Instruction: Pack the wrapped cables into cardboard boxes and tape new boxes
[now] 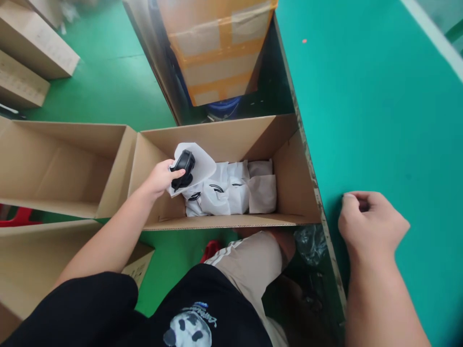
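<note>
Your left hand is inside the open cardboard box, fingers pinched on a white pouch with a black part showing at its mouth. The pouch is up above the pile. About seven more white pouches already lie on the box bottom, with lots of room left. The next box looks bare. Your right hand rests curled on the green table, holding nothing. No writing can be read.

An empty carton beside a taped box.
</note>
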Available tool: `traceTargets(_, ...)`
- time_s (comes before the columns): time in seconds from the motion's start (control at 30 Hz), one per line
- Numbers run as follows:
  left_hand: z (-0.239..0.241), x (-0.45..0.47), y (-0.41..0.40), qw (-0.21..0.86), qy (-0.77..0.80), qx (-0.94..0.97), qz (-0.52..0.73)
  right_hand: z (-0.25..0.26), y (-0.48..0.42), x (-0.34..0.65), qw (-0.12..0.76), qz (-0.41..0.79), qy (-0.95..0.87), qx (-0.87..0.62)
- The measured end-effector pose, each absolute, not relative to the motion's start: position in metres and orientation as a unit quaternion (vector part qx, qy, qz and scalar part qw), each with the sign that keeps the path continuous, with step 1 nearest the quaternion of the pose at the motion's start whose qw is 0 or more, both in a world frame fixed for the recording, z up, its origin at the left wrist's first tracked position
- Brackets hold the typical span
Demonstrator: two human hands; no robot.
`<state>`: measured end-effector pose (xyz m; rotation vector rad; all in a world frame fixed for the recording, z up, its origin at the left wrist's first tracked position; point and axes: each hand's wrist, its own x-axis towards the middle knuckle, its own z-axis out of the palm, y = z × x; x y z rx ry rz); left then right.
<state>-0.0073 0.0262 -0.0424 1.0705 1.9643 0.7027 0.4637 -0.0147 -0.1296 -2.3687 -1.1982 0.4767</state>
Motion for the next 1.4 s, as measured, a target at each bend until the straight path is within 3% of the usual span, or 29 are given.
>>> traceTargets(0.23, -0.078, 0.035, 0.061, 0.377, 0.741, 0.543, 0.115, -0.123, -0.012, 0.46, 0.218, 0.179, -0.41, -0.867)
traceTargets(0.53, -0.119, 0.06, 0.091, 0.378, 0.713, 0.59, 0.011, -0.119, -0.012, 0.459, 0.227, 0.187, -0.411, -0.863)
traceTargets(1.13, -0.136, 0.067, 0.087, 0.4, 0.662, 0.631, -0.055, -0.113, -0.01, 0.455, 0.218, 0.192, -0.416, -0.862)
traceTargets(1.4, -0.184, -0.018, 0.006, 0.236, 0.657, 0.632, -0.336, -0.11, -0.01, 0.455, 0.219, 0.202, -0.406, -0.864)
